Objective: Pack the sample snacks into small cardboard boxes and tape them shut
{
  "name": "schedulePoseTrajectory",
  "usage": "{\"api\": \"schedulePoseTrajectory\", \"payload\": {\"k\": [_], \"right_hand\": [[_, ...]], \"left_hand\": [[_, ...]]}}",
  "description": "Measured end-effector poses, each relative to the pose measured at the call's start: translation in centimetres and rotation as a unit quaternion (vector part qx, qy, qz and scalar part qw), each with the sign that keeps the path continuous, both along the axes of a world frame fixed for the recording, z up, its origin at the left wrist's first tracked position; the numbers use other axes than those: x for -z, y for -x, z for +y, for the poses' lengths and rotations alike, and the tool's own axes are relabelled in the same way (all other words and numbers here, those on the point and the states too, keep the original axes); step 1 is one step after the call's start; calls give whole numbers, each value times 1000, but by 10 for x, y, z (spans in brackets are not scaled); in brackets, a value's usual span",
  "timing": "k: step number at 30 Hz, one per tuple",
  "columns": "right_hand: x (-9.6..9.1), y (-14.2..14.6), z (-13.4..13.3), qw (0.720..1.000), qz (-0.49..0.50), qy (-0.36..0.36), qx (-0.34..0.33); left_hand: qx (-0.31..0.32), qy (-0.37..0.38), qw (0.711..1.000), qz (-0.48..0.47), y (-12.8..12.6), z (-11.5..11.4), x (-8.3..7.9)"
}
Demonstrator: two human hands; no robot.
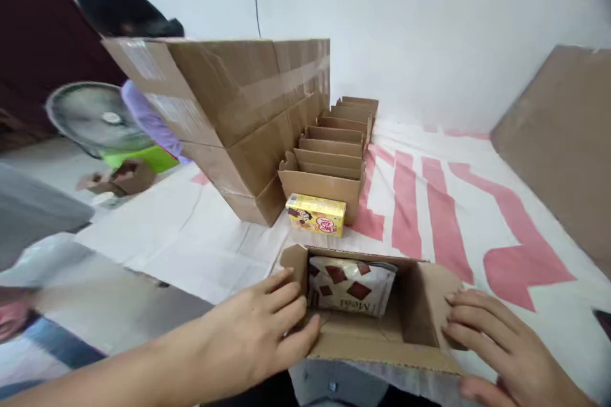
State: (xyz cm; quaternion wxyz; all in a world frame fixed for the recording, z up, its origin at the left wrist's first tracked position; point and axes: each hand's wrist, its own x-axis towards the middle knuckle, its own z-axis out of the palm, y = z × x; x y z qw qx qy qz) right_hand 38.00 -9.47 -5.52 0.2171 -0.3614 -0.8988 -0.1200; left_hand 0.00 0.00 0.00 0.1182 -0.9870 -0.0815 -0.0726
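An open cardboard box [382,353] stands at the near edge of the table, between my two hands. Inside it a white packet with dark red diamond shapes [351,286] leans upright against the far wall. My left hand [258,324] grips the box's left side, fingers over the flap and thumb by the front corner. At the opposite end, my right hand [501,343] has its fingers on the right flap, with the thumb lower down outside. Just beyond the box lies a yellow printed carton [316,215].
A row of open cardboard boxes [324,184] runs back toward the wall. Left of it rise stacked taped cartons [238,95]. A large cardboard panel [558,146] stands at right. Past the stack are a fan [95,117] and a person in a purple sleeve [150,117].
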Motion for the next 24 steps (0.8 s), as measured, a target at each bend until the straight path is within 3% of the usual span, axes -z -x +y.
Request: {"api": "schedulePoseTrajectory", "payload": {"k": [5, 10, 17, 24], "right_hand": [[-20, 4, 14, 995, 31, 87, 35], [-43, 31, 34, 980, 28, 193, 49], [-30, 74, 60, 959, -120, 228, 122], [-34, 87, 76, 927, -187, 291, 142]], "left_hand": [[-20, 18, 1000, 4, -3, -2, 5], [-26, 31, 999, -6, 0, -3, 7], [-21, 30, 999, -20, -1, -2, 8], [-3, 34, 999, -29, -4, 0, 14]]}}
